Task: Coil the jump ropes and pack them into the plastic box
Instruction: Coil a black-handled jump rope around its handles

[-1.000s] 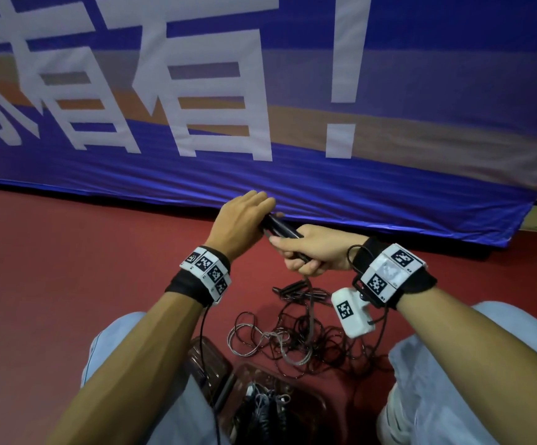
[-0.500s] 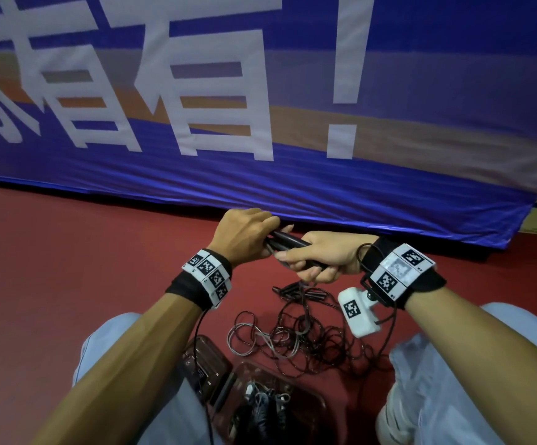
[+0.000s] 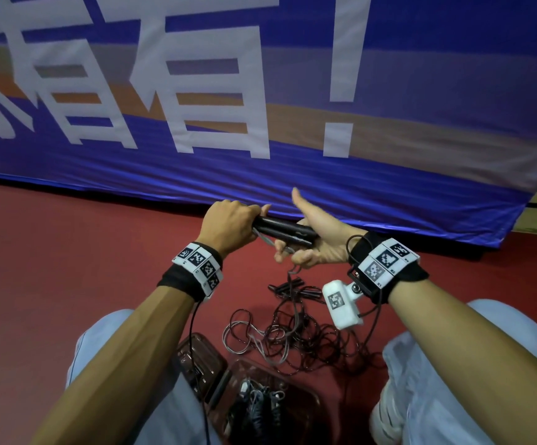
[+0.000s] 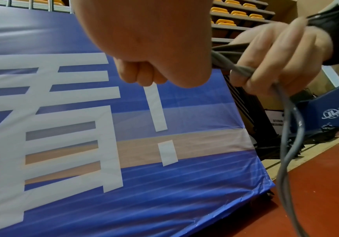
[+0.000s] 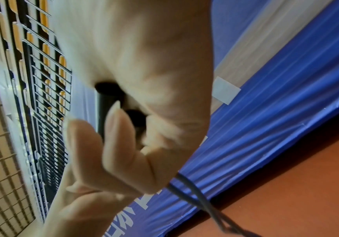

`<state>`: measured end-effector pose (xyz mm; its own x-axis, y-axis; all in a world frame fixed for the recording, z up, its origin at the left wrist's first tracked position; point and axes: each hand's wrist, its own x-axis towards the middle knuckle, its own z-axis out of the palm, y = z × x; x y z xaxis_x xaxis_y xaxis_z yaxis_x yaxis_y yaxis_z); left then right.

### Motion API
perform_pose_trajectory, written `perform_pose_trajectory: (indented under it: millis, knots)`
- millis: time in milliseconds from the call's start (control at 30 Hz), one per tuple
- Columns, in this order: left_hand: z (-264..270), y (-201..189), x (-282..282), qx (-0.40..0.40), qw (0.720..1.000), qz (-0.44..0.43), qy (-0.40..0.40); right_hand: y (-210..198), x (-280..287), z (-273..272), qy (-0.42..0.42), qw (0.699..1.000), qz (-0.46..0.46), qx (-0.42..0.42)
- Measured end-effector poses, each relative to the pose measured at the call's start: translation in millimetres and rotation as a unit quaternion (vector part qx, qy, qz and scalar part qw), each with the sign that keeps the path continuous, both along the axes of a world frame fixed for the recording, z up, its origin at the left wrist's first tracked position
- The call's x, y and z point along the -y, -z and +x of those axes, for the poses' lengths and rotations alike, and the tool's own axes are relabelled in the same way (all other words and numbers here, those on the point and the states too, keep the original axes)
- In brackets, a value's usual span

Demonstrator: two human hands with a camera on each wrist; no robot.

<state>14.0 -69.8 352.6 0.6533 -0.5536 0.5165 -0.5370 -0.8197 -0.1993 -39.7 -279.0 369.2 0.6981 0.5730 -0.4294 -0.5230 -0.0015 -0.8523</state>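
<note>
Red floor [image 3: 68,268]; plastic box [image 3: 305,409] holds coiled ropes [image 3: 260,409].

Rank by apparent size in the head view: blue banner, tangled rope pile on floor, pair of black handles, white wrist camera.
1. blue banner
2. tangled rope pile
3. pair of black handles and white wrist camera: these look alike in size, and the camera is nearer, so I leave them unranked.

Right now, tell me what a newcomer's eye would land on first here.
First the huge blue banner with white characters, filling the background. Then, centre frame, the left hand and right hand gripping the paired black handles of a jump rope. Below them, a tangle of ropes sprawls on the red floor.
</note>
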Motion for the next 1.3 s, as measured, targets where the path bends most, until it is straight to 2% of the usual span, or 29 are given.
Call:
perform_pose_trajectory:
  millis: [133,267,333,400,467,500,533,567,633,667,700,767,833,867,933,1000,1167,1233,1300]
  knots:
    - [-0.3,-0.7,2.1,-0.067,0.995,-0.005,-0.077,12.3,-3.9,5.2,0.089,0.991,0.089,-0.035]
    - [5.1,-0.1,-0.9,-0.153,0.969,-0.036,-0.19,21.5,-14.7,9.8,0.187,0.973,0.126,-0.05]
    - [7.0,4.3,-6.2,-0.192,0.951,-0.041,-0.237,21.1,-23.7,3.5,0.176,0.982,0.07,-0.018]
    - [7.2,11.0,-10.1,-0.22,0.937,-0.048,-0.268,23.3,-35.9,-5.1,0.118,0.989,-0.057,0.065]
    - [6.1,21.1,-10.2,-0.244,0.927,-0.042,-0.283,26.5,-47.0,-12.8,0.044,0.967,-0.192,0.161]
    - [5.4,27.5,-9.2,-0.257,0.923,-0.028,-0.284,27.6,-49.7,-15.2,0.008,0.938,-0.268,0.218]
    - [4.2,33.3,-7.9,-0.268,0.922,-0.011,-0.281,28.6,-49.6,-16.7,-0.019,0.893,-0.351,0.281]
    - [2.5,37.8,-5.7,-0.276,0.921,0.006,-0.274,28.3,-46.9,-16.8,-0.032,0.836,-0.429,0.341]
    - [-0.5,43.9,-1.2,-0.288,0.925,0.031,-0.246,24.8,-35.5,-15.7,-0.005,0.72,-0.539,0.438]
    - [-2.4,45.2,1.3,-0.294,0.928,0.044,-0.225,22.2,-27.9,-13.6,0.019,0.677,-0.563,0.474]
    - [-5.0,45.1,4.2,-0.299,0.932,0.06,-0.195,18.8,-20.2,-11.1,0.038,0.646,-0.574,0.502]
    - [-11.9,40.1,8.5,-0.298,0.941,0.087,-0.134,12.2,-4.4,-3.7,0.059,0.613,-0.58,0.533]
    - [-16.3,30.6,9.4,-0.286,0.95,0.08,-0.093,5.5,11.7,4.8,0.08,0.607,-0.579,0.538]
    - [-17.1,25.4,9.3,-0.279,0.955,0.063,-0.08,2.1,18.9,7.5,0.097,0.615,-0.574,0.532]
    - [-17.4,16.0,10.0,-0.269,0.961,-0.002,-0.055,-3.5,31.8,12.1,0.13,0.658,-0.539,0.509]
    - [-20.4,7.6,13.7,-0.271,0.957,-0.102,-0.02,-4.9,40.3,17.8,0.152,0.708,-0.489,0.487]
    - [-32.0,-13.4,29.1,-0.226,0.922,-0.314,0.018,3.7,27.1,31.9,0.18,0.776,-0.413,0.441]
    - [-30.1,-19.9,32.0,-0.203,0.909,-0.363,0.01,10.7,10.0,32.5,0.184,0.776,-0.409,0.444]
    - [-26.0,-25.7,31.5,-0.195,0.898,-0.393,-0.011,17.3,-7.2,30.6,0.16,0.744,-0.448,0.469]
